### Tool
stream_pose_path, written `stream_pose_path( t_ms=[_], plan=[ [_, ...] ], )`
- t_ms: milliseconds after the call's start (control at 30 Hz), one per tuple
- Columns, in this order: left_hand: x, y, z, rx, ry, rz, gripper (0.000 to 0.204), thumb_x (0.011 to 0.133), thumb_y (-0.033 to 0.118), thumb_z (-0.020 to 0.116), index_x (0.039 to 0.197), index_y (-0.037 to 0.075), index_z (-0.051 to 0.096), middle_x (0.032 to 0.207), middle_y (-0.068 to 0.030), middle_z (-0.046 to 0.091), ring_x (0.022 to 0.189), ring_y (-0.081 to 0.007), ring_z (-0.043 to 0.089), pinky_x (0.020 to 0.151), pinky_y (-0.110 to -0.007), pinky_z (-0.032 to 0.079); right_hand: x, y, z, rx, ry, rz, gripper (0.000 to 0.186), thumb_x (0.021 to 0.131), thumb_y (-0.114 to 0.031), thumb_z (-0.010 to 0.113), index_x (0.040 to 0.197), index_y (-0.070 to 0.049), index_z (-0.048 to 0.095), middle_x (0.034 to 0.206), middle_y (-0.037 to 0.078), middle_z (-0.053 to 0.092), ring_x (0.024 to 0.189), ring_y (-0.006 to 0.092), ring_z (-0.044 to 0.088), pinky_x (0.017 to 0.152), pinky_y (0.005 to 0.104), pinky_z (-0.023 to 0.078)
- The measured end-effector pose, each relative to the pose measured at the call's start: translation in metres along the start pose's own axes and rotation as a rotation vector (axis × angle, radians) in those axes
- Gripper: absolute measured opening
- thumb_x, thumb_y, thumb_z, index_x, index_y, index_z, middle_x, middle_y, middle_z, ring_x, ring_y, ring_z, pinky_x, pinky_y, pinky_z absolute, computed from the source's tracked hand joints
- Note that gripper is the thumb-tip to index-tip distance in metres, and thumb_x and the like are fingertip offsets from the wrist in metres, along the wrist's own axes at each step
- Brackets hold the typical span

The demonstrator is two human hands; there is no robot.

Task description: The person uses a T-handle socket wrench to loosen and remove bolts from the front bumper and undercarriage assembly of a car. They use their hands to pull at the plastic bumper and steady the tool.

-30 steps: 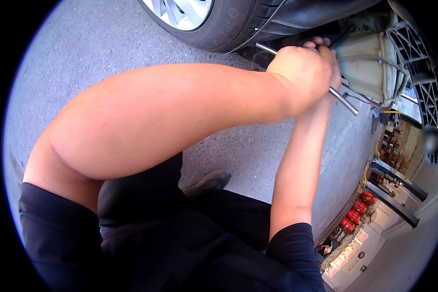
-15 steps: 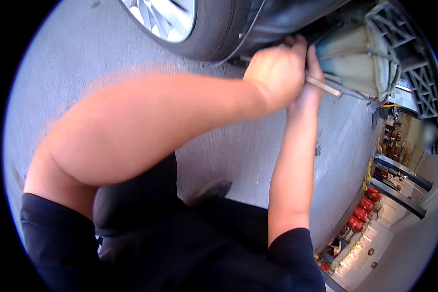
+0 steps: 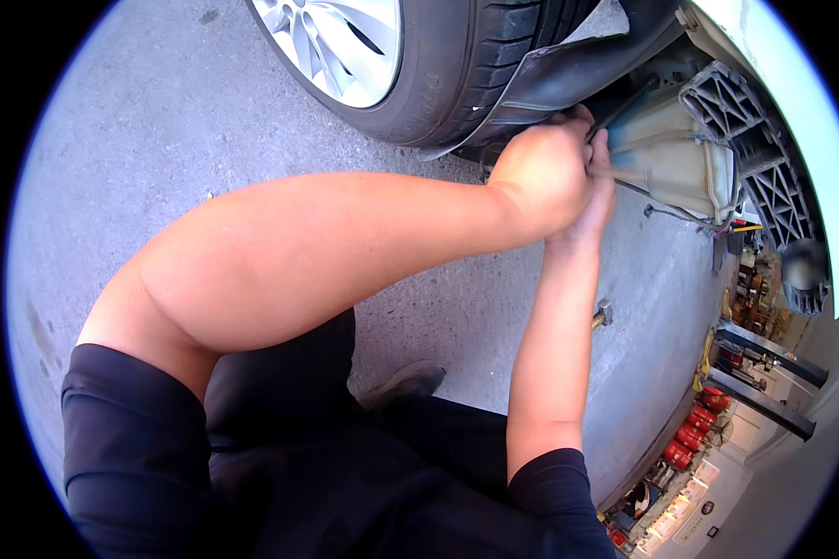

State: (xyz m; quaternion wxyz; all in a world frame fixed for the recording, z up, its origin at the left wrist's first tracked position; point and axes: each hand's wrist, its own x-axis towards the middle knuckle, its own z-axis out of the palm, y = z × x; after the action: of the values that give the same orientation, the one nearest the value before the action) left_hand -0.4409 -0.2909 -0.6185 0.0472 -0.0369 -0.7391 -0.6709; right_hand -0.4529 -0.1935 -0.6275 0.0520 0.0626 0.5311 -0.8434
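Note:
Both my hands meet under the car, between the wheel-arch liner (image 3: 555, 79) and a translucent, blue-tinted fluid reservoir (image 3: 671, 149). My left hand (image 3: 543, 179) is closed, its back toward me, around a thin metal bar-like tool (image 3: 630, 175). The tool's end juts out to the right, smeared by motion; its other end is hidden. Just behind and to the right, my right hand (image 3: 595, 207) touches the left one with its thumb raised. Its fingers look curled around something hidden behind my left hand.
A tyre (image 3: 438, 70) with a silver wheel (image 3: 331, 47) stands at the upper left. Black bumper bracing (image 3: 764, 154) hangs at the upper right. A metal tool (image 3: 603, 314) lies on the concrete beside my right forearm. Lift arms (image 3: 764, 405) and red containers (image 3: 685, 438) are farther right.
The view has shifted, so the car sits lower and more of the liner and bracing shows. My hands stay together at the same spot; the protruding bar is now more blurred.

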Motion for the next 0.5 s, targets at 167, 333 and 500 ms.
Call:
stream_pose_path(
  t_ms=[167, 333, 500],
  plan=[
    [0.012, 0.009, 0.016, -0.81, -0.024, -0.549, 0.022, 0.098, 0.017, 0.051, 0.104, 0.0, 0.063, 0.076, -0.0035, 0.06, 0.068, -0.0116, 0.053, 0.064, -0.03, 0.045, -0.004, -0.017, 0.001, -0.05, -0.01, 0.036, 0.045, 0.106, -0.037, 0.039, 0.131, -0.002, 0.05, 0.118, 0.012, 0.063, 0.107, 0.0187, 0.061, 0.093, 0.0325, 0.049],
    [0.0, 0.015, 0.004, -0.592, -0.035, -0.33, 0.021, 0.098, 0.017, 0.05, 0.101, 0.0, 0.062, 0.077, -0.0075, 0.063, 0.069, -0.0167, 0.058, 0.063, -0.032, 0.047, 0.0, -0.028, -0.01, -0.207, 0.017, 0.041, 0.039, 0.105, -0.03, 0.044, 0.12, 0.003, 0.057, 0.109, 0.01, 0.065, 0.095, 0.0133, 0.063, 0.083, 0.025, 0.051],
    [-0.011, 0.003, 0.008, -0.086, 0.054, -0.022, 0.025, 0.093, 0.01, 0.049, 0.112, -0.004, 0.059, 0.089, -0.0263, 0.067, 0.085, -0.0421, 0.065, 0.078, -0.044, 0.051, -0.006, -0.02, 0.001, -0.099, 0.154, 0.034, 0.032, 0.103, -0.027, 0.048, 0.115, 0.0, 0.06, 0.082, -0.002, 0.06, 0.07, 0.0044, 0.056, 0.069, 0.0195, 0.048]
  ],
)
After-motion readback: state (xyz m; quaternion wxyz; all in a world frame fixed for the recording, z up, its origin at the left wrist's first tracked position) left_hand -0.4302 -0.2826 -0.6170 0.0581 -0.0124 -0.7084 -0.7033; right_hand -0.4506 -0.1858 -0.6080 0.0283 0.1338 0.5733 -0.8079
